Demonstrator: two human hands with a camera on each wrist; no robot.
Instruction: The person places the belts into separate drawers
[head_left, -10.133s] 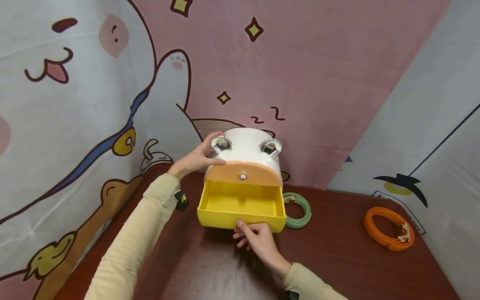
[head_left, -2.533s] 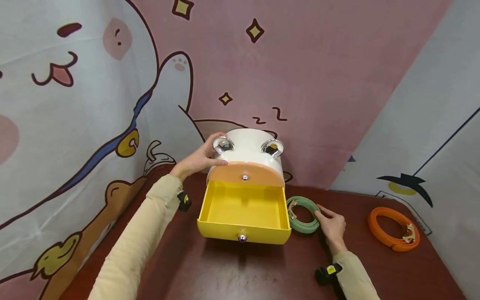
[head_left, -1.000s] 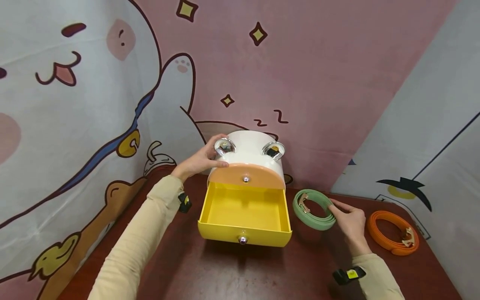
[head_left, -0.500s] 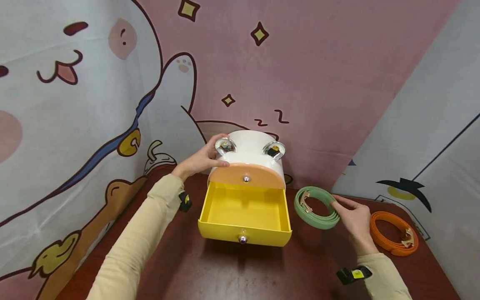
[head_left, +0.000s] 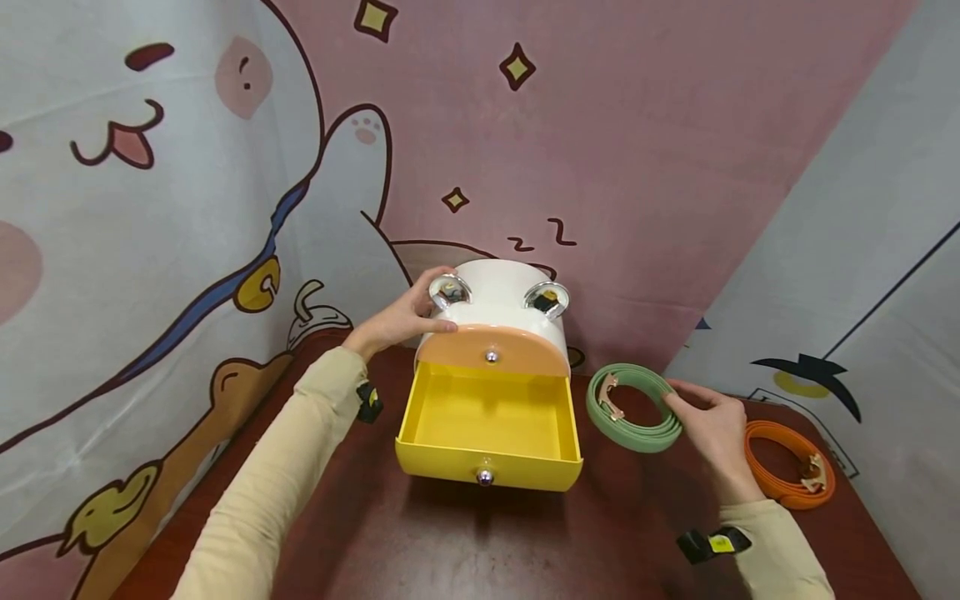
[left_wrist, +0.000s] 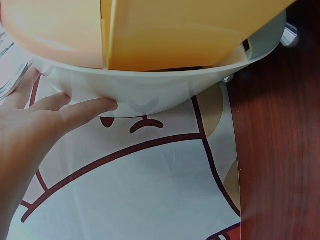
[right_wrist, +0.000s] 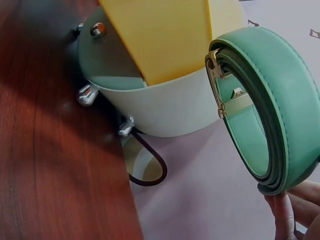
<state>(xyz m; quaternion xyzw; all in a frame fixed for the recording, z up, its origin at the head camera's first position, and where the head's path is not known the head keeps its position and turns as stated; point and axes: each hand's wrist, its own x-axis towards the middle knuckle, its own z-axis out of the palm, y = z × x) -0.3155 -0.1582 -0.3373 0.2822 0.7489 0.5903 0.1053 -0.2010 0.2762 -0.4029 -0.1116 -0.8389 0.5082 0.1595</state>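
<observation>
From my head, I see my left hand [head_left: 397,321] spread against the side of a glossy white rounded cabinet with chrome-ringed eyes [head_left: 498,287], thumb along its front edge. Below the closed peach upper drawer front [head_left: 525,352] with its silver knob, a yellow plastic drawer [head_left: 442,468] stands pulled out. My right hand [head_left: 714,429] pinches a coiled mint-green belt [head_left: 637,437] by its right edge, holding it above the dark red-brown table [head_left: 465,554], right of the drawer. A coiled orange belt [head_left: 772,485] lies on the table just beyond that hand.

At my left wrist, my fingers rest fairly straight against the cabinet's white wall.

At my right wrist, my fingertips hold the mint-green belt's edge, its gold metal buckle [right_wrist: 235,104] toward the cabinet.
</observation>
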